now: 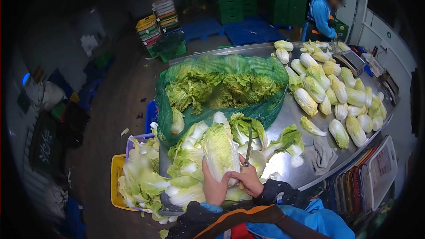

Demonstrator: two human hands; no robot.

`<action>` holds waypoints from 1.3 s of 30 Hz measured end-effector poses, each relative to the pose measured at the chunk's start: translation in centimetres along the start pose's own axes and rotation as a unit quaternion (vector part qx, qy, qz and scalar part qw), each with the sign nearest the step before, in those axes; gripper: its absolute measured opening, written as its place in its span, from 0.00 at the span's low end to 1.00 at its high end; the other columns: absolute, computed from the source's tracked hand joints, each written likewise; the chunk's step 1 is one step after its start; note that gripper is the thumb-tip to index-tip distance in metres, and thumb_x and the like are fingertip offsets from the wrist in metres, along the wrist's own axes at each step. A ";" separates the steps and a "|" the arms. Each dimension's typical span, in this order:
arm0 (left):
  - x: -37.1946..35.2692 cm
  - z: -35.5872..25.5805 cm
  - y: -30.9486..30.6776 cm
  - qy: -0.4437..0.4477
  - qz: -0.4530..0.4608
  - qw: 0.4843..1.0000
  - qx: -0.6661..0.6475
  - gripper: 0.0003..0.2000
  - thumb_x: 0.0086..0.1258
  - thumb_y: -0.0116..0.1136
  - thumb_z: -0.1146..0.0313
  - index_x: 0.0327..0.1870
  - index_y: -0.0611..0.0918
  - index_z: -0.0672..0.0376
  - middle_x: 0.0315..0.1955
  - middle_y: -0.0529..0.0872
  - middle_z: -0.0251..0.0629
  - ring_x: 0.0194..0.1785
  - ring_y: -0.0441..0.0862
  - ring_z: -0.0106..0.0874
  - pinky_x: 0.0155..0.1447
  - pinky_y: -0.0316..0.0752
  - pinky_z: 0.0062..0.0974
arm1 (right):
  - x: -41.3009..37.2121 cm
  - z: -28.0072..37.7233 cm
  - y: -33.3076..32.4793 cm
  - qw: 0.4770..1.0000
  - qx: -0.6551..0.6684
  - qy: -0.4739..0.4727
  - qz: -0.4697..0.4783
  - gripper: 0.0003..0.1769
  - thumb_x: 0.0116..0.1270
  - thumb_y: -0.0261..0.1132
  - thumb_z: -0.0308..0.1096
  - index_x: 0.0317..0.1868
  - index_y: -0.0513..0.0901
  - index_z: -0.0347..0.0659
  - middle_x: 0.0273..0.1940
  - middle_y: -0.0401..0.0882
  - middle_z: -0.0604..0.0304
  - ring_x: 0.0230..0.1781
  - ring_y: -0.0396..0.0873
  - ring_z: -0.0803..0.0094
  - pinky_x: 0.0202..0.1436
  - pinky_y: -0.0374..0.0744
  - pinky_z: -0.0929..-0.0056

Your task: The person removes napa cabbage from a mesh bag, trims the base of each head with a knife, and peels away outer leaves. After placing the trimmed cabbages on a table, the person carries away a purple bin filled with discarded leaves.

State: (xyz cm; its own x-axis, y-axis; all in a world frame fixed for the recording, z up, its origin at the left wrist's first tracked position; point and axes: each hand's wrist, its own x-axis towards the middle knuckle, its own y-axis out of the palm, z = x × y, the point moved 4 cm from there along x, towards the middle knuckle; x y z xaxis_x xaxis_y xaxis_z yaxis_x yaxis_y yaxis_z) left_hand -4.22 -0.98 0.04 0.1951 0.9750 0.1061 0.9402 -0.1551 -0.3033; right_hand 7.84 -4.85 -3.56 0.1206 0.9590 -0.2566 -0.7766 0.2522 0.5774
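A pale green napa cabbage [219,150] stands tilted in front of me, held at its lower end. My left hand [215,183] is closed round its left side, the thumb pressed across the base. Gripped in my right hand [249,180] is a knife [249,144] with a curved blade pointing up; those fingers also touch the cabbage's right side. Loose outer leaves [188,152] lie around the cabbage on the metal table. Just beyond it, a green mesh bag [230,62] lies open with several leafy cabbages [195,86] inside.
Trimmed cabbages [314,88] cover the table's right side, near a scale [349,60] and a grey cloth [322,155]. Discarded leaves overflow a purple crate [131,144] and yellow basket [117,181] at left. Stacked crates [354,181] stand at right. A person in blue [321,15] is at the far end.
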 end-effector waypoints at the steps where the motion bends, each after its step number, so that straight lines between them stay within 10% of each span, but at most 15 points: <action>1: 0.1 -0.1 -0.1 -0.039 -0.007 0.999 0.010 0.33 0.64 0.57 0.66 0.68 0.56 0.62 0.57 0.72 0.57 0.56 0.74 0.45 0.59 0.68 0.33 | 0.0 0.1 -0.1 0.999 -0.021 -0.010 -0.036 0.43 0.59 0.65 0.25 0.71 0.52 0.40 0.46 0.77 0.63 0.32 0.76 0.84 0.23 0.72 0.86; 11: 0.5 5.0 0.3 -0.047 -0.038 0.985 -0.159 0.24 0.71 0.49 0.66 0.65 0.61 0.63 0.49 0.79 0.57 0.53 0.77 0.43 0.57 0.68 0.29 | 0.1 -1.0 -0.9 0.998 -0.042 0.033 -0.023 0.47 0.55 0.69 0.24 0.72 0.51 0.43 0.53 0.74 0.60 0.40 0.76 0.81 0.33 0.78 0.84; 14: 2.1 3.2 -0.1 -0.124 0.010 0.971 -0.205 0.29 0.68 0.54 0.67 0.67 0.58 0.61 0.56 0.73 0.58 0.57 0.74 0.42 0.59 0.67 0.30 | 0.5 -0.4 -1.1 0.989 -0.082 -0.104 -0.063 0.48 0.54 0.71 0.30 0.70 0.52 0.33 0.53 0.75 0.56 0.48 0.76 0.76 0.45 0.77 0.78; 19: 5.8 -5.1 0.2 0.108 -0.024 0.978 0.175 0.40 0.59 0.63 0.62 0.69 0.53 0.57 0.66 0.58 0.57 0.60 0.71 0.51 0.61 0.66 0.40 | 0.1 -0.5 -1.2 0.936 -0.298 -0.163 -0.087 0.49 0.46 0.77 0.38 0.64 0.61 0.26 0.58 0.72 0.47 0.58 0.71 0.67 0.62 0.68 0.72; 25: 7.9 -0.1 -0.4 0.217 -0.104 0.942 0.233 0.14 0.63 0.58 0.68 0.50 0.80 0.55 0.43 0.83 0.50 0.36 0.84 0.45 0.39 0.78 0.32 | -0.2 -0.3 -1.9 0.935 -0.299 -0.172 -0.084 0.47 0.47 0.76 0.34 0.64 0.62 0.25 0.57 0.72 0.48 0.56 0.71 0.70 0.61 0.68 0.73; 28: 8.5 2.6 -1.4 0.004 -0.115 0.993 0.003 0.13 0.59 0.63 0.73 0.46 0.81 0.61 0.44 0.83 0.48 0.42 0.82 0.38 0.47 0.75 0.29 | -0.2 -0.7 -1.7 0.949 -0.261 -0.159 -0.075 0.46 0.48 0.76 0.30 0.64 0.61 0.25 0.55 0.73 0.51 0.53 0.73 0.72 0.59 0.69 0.74; 31: 7.3 -2.7 -1.3 0.066 -0.072 0.995 -0.003 0.13 0.58 0.63 0.76 0.45 0.79 0.61 0.42 0.82 0.37 0.42 0.78 0.25 0.45 0.72 0.22 | -0.6 -0.5 -1.3 0.950 -0.262 -0.154 -0.072 0.45 0.48 0.76 0.30 0.64 0.61 0.26 0.55 0.73 0.51 0.54 0.72 0.72 0.60 0.69 0.73; 33: 7.5 1.0 -0.6 0.137 -0.001 0.989 0.052 0.15 0.55 0.66 0.76 0.45 0.78 0.62 0.54 0.78 0.49 0.46 0.76 0.27 0.50 0.71 0.25 | -0.5 0.0 -1.2 0.934 -0.307 -0.169 -0.066 0.46 0.48 0.76 0.30 0.65 0.61 0.26 0.56 0.73 0.51 0.54 0.72 0.71 0.60 0.69 0.73; 35: 7.0 2.3 -0.8 0.040 -0.086 0.983 -0.159 0.13 0.58 0.64 0.76 0.43 0.76 0.61 0.55 0.77 0.50 0.46 0.76 0.25 0.47 0.71 0.22 | -0.4 -0.4 -1.5 0.956 -0.250 -0.151 -0.039 0.46 0.50 0.75 0.29 0.66 0.59 0.27 0.57 0.72 0.50 0.56 0.71 0.71 0.60 0.69 0.73; 36: 6.5 1.4 -1.0 0.024 -0.090 0.977 -0.194 0.09 0.62 0.60 0.76 0.40 0.72 0.59 0.55 0.78 0.49 0.29 0.70 0.13 0.33 0.65 0.10 | -0.4 -0.6 -1.9 0.956 -0.249 -0.150 -0.044 0.46 0.50 0.75 0.29 0.66 0.59 0.27 0.57 0.72 0.50 0.56 0.71 0.71 0.60 0.69 0.73; 39: 6.3 2.0 -2.4 0.063 -0.143 0.953 -0.257 0.09 0.65 0.55 0.78 0.39 0.68 0.57 0.53 0.78 0.52 0.25 0.65 0.11 0.29 0.61 0.09 | -0.1 -1.4 -2.9 0.980 -0.179 -0.066 -0.053 0.45 0.52 0.72 0.27 0.67 0.58 0.29 0.55 0.73 0.50 0.53 0.73 0.72 0.56 0.73 0.76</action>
State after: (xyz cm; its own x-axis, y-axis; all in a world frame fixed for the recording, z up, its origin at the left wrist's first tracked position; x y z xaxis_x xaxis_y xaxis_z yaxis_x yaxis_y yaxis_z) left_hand -5.78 5.81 -0.45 -0.0893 0.9673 0.2376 0.9660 0.0260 0.2571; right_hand 9.23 -5.84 -6.27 0.2728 0.9441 -0.1849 -0.9196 0.3124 0.2381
